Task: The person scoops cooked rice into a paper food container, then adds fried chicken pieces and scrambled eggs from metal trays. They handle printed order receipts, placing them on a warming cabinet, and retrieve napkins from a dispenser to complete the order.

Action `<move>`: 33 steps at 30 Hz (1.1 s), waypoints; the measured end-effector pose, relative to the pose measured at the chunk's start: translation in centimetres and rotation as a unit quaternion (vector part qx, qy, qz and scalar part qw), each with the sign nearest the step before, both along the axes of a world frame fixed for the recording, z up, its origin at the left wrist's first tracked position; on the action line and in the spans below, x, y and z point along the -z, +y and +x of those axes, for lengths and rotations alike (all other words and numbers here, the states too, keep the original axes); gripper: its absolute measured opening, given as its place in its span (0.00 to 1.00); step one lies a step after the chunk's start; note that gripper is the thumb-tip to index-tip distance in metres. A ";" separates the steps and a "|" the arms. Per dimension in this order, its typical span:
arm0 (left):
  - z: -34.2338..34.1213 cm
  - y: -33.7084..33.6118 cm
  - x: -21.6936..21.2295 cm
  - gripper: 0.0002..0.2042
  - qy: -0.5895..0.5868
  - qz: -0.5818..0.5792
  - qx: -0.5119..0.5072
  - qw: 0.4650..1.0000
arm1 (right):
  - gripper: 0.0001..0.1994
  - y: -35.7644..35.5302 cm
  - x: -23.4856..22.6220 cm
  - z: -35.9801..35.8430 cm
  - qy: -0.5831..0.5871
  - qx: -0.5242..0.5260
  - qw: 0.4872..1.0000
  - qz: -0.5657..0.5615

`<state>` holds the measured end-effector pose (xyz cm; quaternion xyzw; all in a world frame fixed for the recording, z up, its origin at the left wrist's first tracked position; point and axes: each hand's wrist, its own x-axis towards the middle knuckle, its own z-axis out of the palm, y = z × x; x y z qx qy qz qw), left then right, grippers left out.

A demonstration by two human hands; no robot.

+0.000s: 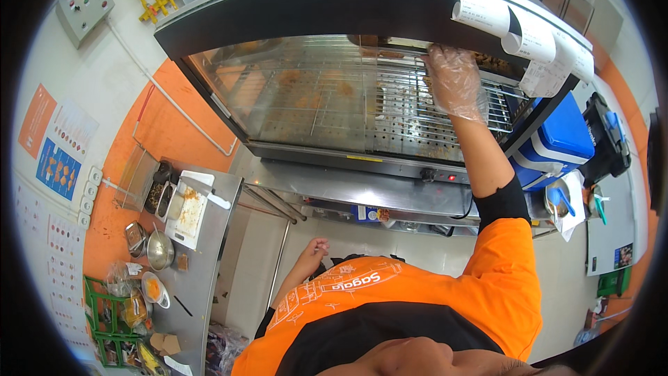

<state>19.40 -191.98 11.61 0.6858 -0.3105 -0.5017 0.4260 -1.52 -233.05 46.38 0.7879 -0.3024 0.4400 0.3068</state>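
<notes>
My right hand (456,87), in a clear plastic glove, reaches through the open right side of a glass-fronted food warming cabinet (313,157). It is over the upper wire rack (403,87), near the cabinet's top edge. Its fingertips are partly hidden there, so I cannot make out whether they grip anything. Bare and held low in front of my body, my left hand (314,252) has loosely bent fingers, a little apart, with nothing visible in them. A sliding glass pane (299,90) covers the cabinet's left half, with blurred brownish shapes behind it.
Paper slips (532,45) hang from the cabinet's upper right edge. On the right stands a blue cooler box (557,136). A steel side table (198,257) at left bears a white cutting board (191,212), a knife (209,193) and a metal bowl (161,251).
</notes>
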 end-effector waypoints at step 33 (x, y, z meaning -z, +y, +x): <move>-9.5 -4.3 -22.1 0.28 0.244 -0.233 0.008 0.941 | 0.19 28.9 7.0 -19.3 0.142 -0.204 0.947 0.205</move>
